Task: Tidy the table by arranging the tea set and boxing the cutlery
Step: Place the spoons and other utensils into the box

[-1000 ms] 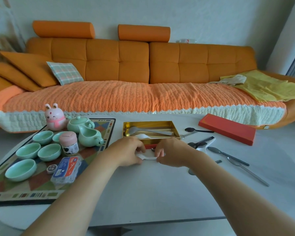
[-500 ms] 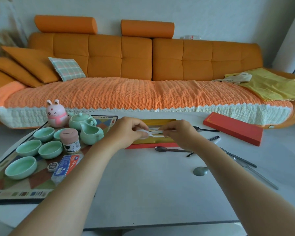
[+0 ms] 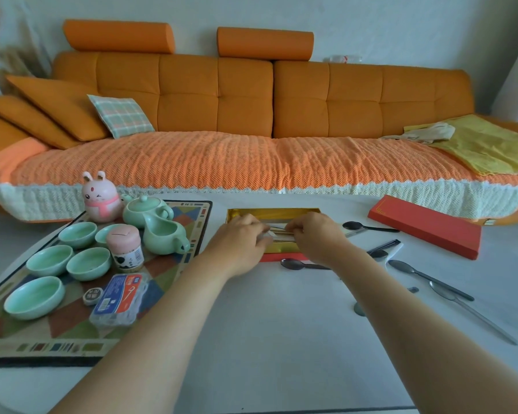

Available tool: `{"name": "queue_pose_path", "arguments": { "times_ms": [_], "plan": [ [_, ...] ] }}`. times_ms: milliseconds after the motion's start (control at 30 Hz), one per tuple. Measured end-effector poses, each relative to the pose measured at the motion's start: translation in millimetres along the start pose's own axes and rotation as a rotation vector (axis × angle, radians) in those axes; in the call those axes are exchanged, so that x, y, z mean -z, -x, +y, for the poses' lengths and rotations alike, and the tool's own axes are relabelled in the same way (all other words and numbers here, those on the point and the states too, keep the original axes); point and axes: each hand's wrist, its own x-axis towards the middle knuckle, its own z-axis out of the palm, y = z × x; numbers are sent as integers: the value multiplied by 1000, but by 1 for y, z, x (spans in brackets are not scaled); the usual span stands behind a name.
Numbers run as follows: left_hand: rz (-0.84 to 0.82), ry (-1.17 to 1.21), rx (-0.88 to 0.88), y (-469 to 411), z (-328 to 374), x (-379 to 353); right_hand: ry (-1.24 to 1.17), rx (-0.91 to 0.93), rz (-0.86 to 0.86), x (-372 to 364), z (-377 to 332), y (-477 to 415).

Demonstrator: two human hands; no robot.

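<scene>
A person's left hand (image 3: 240,240) and right hand (image 3: 314,237), which a second ago pinched a white spoon (image 3: 269,234) down on the table (image 3: 281,324), now hold it by its two ends low inside the gold-lined box (image 3: 272,213), fingers curled on it, among the cutlery already lying there. Boxing looks well under way but unfinished: a dark spoon (image 3: 299,265) lies just in front of the box, more spoons (image 3: 428,276) are scattered to the right, and the red lid (image 3: 425,227) sits well apart. The teapot (image 3: 145,209) and cups (image 3: 50,259) stand together on the mat (image 3: 192,222).
</scene>
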Motion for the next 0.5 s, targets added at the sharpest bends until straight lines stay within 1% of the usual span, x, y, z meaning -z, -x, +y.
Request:
{"name": "queue_pose_path", "arguments": {
  "times_ms": [67,133,233,333,433,500],
  "plan": [
    [-42,-56,1,-1,1,-1,-5,20,44,-1,0,0],
    [-64,-96,-6,0,1,-1,-63,66,52,-1,-1,1],
    [-53,-112,-24,1,2,-1,-114,149,-43,0,-1,8],
    [-88,-118,-17,3,3,0,-120,146,-89,0,3,14],
    [-66,-129,-26,3,5,-1,-133,155,-59,6,10,19],
    [-10,-144,-55,5,11,-1,-133,184,32,14,16,23]
  ]
}}
